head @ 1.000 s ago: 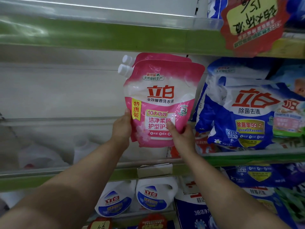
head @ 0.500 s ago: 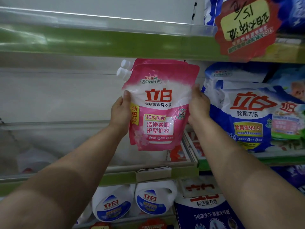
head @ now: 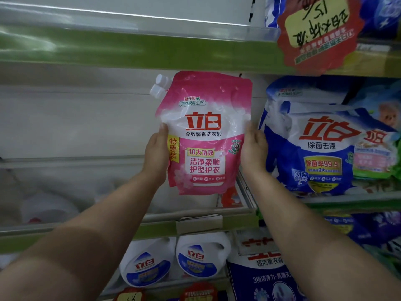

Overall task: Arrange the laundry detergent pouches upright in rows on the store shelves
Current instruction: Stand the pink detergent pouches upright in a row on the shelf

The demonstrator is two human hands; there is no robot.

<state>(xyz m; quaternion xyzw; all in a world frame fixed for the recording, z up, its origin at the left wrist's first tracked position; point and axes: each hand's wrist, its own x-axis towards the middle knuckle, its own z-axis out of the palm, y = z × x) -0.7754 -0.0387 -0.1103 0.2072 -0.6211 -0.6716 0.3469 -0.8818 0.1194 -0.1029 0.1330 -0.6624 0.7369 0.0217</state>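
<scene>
Store shelving with green front strips (head: 138, 51) and clear plastic lips fills the view, and at its middle tier stands the glossy pink-and-white soft plastic detergent pouch (head: 206, 135), upright, label forward, with a white screw cap at its upper left corner. A second white cap (head: 161, 79) just behind it shows that another pink pouch stands right at its back. The left hand (head: 157, 157) holds the front pouch's left edge, thumb on the face and the other fingers hidden behind; the right hand (head: 252, 148) lies flat against the right edge, fingers extended, pressing rather than gripping as far as can be seen.

Judged from this, a row is only begun: two pouches stand one behind the other at the right end of the bay, and the long stretch of pale shelf (head: 76, 166) to their left holds none. The film is slick, crinkled and bulging with liquid, so the pouch will likely sag or tip unless its base is settled flat.

Just beside, to the right, slumped blue-and-white detergent bags (head: 314, 148) lean together. Below sit round white jugs (head: 201, 257); above hangs a red scalloped price tag (head: 319, 29).
</scene>
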